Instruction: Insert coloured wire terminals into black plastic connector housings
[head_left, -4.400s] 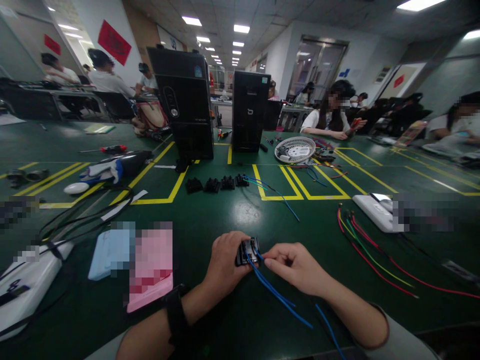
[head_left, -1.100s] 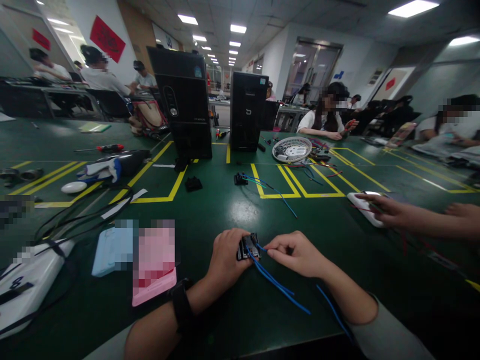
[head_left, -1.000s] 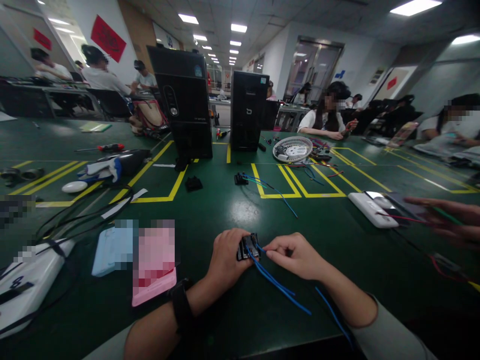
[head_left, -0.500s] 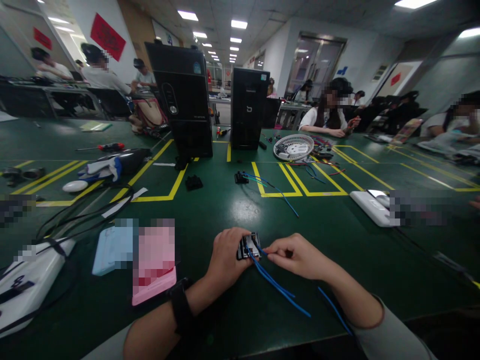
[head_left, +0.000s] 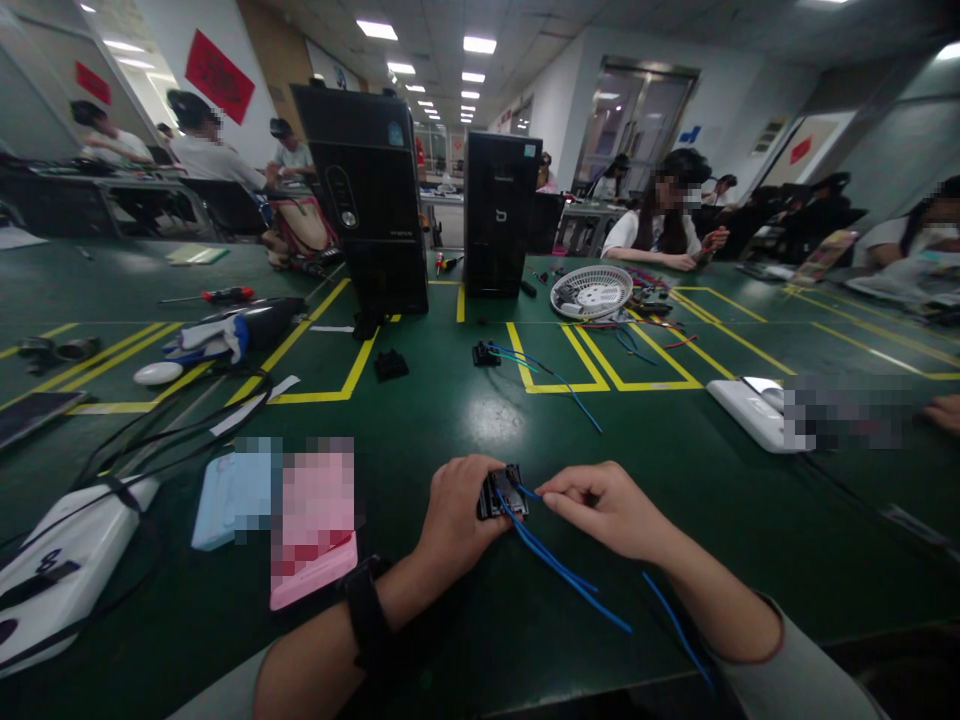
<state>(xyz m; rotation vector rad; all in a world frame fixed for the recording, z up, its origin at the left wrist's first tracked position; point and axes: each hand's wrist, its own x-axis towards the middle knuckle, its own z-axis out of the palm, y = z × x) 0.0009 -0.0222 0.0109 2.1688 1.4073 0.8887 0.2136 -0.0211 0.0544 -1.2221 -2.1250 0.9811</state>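
My left hand (head_left: 459, 508) is closed around a small black part (head_left: 513, 497) with a shiny face, low in the centre of the view. Several blue wires (head_left: 559, 570) come out of the part and trail toward the lower right. Just right of it, my right hand (head_left: 596, 508) pinches a blue wire between thumb and fingertips; that wire's near end runs to the part. Its farther stretch shows below my right wrist. Farther back on the green table (head_left: 420, 430), another black part (head_left: 487, 353) has blue wires attached, and a black piece (head_left: 391, 365) lies left of it.
Two black computer towers (head_left: 371, 200) stand at the back. A white basket (head_left: 592, 291) with loose parts is right of them. Pink (head_left: 313, 585) and blue cases and cables lie on the left, a white device (head_left: 757, 415) on the right. People sit beyond.
The black part in my left hand has tilted slightly, its face now darker. My right hand has moved slightly within the view. The whole scene has shifted a little to the right.
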